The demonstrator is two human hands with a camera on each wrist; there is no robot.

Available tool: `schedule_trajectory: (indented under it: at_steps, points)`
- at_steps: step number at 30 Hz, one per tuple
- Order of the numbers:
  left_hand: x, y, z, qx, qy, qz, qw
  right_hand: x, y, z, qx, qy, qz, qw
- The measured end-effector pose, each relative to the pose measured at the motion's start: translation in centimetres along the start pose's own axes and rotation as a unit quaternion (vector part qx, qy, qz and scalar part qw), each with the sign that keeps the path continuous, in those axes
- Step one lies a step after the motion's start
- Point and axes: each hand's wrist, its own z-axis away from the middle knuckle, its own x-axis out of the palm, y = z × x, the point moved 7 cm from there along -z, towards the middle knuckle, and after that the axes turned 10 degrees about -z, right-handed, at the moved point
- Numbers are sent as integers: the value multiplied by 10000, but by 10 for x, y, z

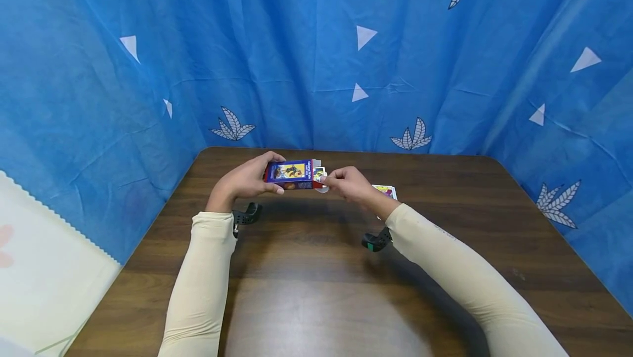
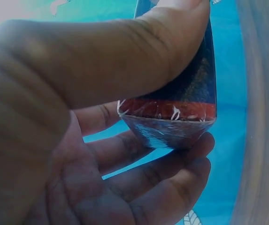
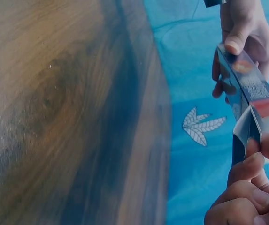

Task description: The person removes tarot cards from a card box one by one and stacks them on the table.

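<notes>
A small blue and red card box (image 1: 292,174) is held above the brown table (image 1: 316,291). My left hand (image 1: 247,178) grips the box (image 2: 181,103) from its left end, thumb across the top and fingers under it. My right hand (image 1: 348,182) pinches the open flap and cards (image 1: 320,176) at the box's right end. In the right wrist view the box (image 3: 247,84) shows edge-on, with the right fingertips (image 3: 256,159) on its flap. A few loose picture cards (image 1: 386,191) lie on the table behind the right wrist.
Blue cloth with white leaf and triangle prints (image 1: 316,60) hangs close round the table's back and sides. A pale cloth (image 1: 44,274) lies at the lower left, beyond the table edge. Black wrist camera mounts (image 1: 376,240) sit under both forearms.
</notes>
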Motion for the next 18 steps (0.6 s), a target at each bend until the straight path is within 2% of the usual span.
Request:
schedule_trajectory:
  at_steps: [5, 14, 18]
  points:
    - [-2, 0, 1, 51, 78, -5, 10000, -15, 2, 1, -76, 153, -296, 9994]
    - [-2, -1, 1, 41, 97, -14, 9999, -33, 12, 6, -62, 143, -268, 9995]
    - [-2, -2, 2, 78, 84, -15, 9999, -41, 20, 7, 22, 112, -436, 9990]
